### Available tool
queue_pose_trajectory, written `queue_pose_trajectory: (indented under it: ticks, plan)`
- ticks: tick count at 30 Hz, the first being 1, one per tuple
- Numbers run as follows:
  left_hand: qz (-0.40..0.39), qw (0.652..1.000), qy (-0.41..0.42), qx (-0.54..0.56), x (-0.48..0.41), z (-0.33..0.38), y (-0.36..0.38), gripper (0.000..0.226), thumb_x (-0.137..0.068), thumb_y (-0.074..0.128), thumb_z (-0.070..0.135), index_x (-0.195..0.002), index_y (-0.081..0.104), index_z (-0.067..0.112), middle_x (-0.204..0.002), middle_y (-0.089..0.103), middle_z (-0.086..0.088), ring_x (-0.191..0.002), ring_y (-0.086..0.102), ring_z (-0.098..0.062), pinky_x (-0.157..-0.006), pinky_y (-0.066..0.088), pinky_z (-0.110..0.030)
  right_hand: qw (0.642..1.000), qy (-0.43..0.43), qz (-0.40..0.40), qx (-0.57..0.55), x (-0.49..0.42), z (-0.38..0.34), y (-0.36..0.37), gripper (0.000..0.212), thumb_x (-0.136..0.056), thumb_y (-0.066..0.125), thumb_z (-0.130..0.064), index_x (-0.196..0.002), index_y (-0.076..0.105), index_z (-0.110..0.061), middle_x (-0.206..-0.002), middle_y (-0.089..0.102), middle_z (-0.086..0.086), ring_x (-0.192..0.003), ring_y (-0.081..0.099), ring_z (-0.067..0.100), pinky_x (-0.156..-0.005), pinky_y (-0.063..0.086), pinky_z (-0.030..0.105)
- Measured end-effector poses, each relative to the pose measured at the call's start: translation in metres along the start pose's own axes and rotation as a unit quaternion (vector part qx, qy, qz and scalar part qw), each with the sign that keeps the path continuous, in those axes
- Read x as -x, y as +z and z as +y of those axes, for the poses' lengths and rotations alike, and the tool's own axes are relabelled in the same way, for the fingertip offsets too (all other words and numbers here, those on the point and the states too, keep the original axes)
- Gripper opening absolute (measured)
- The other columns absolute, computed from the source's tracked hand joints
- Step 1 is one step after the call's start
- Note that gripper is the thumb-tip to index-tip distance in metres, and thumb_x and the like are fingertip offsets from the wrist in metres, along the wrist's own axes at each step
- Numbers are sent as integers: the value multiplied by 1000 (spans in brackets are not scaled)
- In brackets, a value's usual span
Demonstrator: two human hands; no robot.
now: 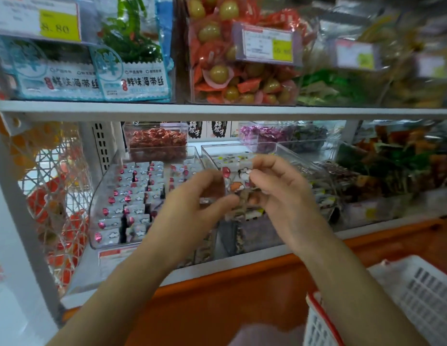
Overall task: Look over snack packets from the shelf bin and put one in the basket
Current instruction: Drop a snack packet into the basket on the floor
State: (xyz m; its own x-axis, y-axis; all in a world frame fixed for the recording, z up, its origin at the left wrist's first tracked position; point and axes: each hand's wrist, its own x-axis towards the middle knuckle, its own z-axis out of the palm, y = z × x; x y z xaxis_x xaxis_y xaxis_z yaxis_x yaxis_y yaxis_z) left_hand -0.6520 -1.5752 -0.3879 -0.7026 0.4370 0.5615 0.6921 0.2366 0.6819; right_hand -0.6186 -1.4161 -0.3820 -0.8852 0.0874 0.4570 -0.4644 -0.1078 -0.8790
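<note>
Basket (422,295) by orange ledge (230,290); left hand (192,203), right hand (279,196) pinch packet (236,181).

a shop: price tags (267,44) on shelves (217,111) of packaged snacks (132,81).

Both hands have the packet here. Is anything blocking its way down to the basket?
Nothing visible does. The left hand and right hand pinch the packet. The basket sits lower right, partly out of frame, and only the orange ledge lies between them.
</note>
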Motion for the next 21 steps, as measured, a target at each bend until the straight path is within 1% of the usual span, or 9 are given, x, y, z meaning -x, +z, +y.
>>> queue_pose_trajectory:
  ticks: [3, 5, 7, 9, 10, 12, 15, 18, 21]
  plan:
    - [-66, 998, 5, 20, -1, 18, 36, 11, -82, 60, 37, -76, 52, 31, -72, 57, 9, -71, 56, -1, -63, 47, -17, 980, 0, 50, 191, 33, -10, -43, 22, -74, 72, -41, -95, 65, -44, -87, 66, -18, -81, 63, 0, -67, 50, 16]
    - [-115, 993, 7, 24, 0, 26, 66, 14, -83, 61, 36, -76, 53, 27, -68, 55, 10, -64, 53, -3, -56, 43, -19, 957, 21, 82, 276, 56, -13, -71, 33, -71, 73, -52, -101, 65, -40, -91, 67, -15, -84, 64, 1, -68, 51, 20]
    - [-177, 984, -19, 21, 4, 28, 99, 11, -83, 62, 37, -90, 56, 31, -77, 55, 17, -69, 52, 4, -61, 41, -11, 939, 53, 108, 322, 80, -9, -101, 39, -71, 69, -56, -99, 66, -29, -91, 68, -5, -85, 65, 9, -68, 54, 27]
    - [-223, 973, -52, -11, 6, 25, 133, 39, -84, 62, 40, -119, 54, 25, -97, 57, 12, -87, 56, -2, -73, 45, -16, 926, 96, 141, 337, 102, 3, -133, 31, -77, 65, -51, -93, 66, -24, -87, 68, 0, -82, 66, 14, -68, 54, 33]
    - [-243, 967, -71, -26, 7, 23, 148, 46, -85, 61, 40, -127, 50, 23, -102, 57, 9, -91, 56, -6, -75, 46, -18, 920, 120, 171, 330, 113, 12, -150, 23, -82, 65, -44, -89, 67, -23, -84, 69, 0, -79, 66, 15, -66, 54, 32]
    - [-273, 957, -92, -33, 7, 20, 174, 48, -87, 61, 38, -130, 47, 23, -109, 57, 6, -92, 55, -8, -72, 47, -19, 902, 168, 250, 310, 134, 36, -183, 9, -87, 63, -31, -82, 64, -24, -80, 69, 0, -72, 67, 14, -59, 54, 27]
    - [-295, 950, -87, -59, 7, 11, 207, 45, -87, 61, 38, -128, 50, 23, -115, 58, 5, -90, 49, -4, -66, 40, -12, 853, 233, 350, 311, 163, 81, -229, 13, -88, 64, -27, -83, 62, -15, -85, 68, 9, -74, 67, 17, -57, 54, 26]
    - [-297, 948, -82, -73, 11, -1, 233, 43, -86, 61, 36, -126, 51, 23, -117, 57, 6, -90, 48, -2, -63, 35, -6, 803, 332, 381, 317, 191, 135, -264, 29, -86, 66, -26, -96, 64, 2, -93, 68, 19, -82, 67, 30, -71, 58, 40]
    - [-297, 948, -85, -78, 15, -13, 250, 45, -85, 62, 35, -127, 51, 24, -120, 57, 7, -88, 48, 0, -62, 33, -5, 749, 445, 370, 323, 220, 188, -286, 30, -85, 68, -23, -93, 65, 6, -87, 69, 22, -74, 68, 32, -77, 57, 45]
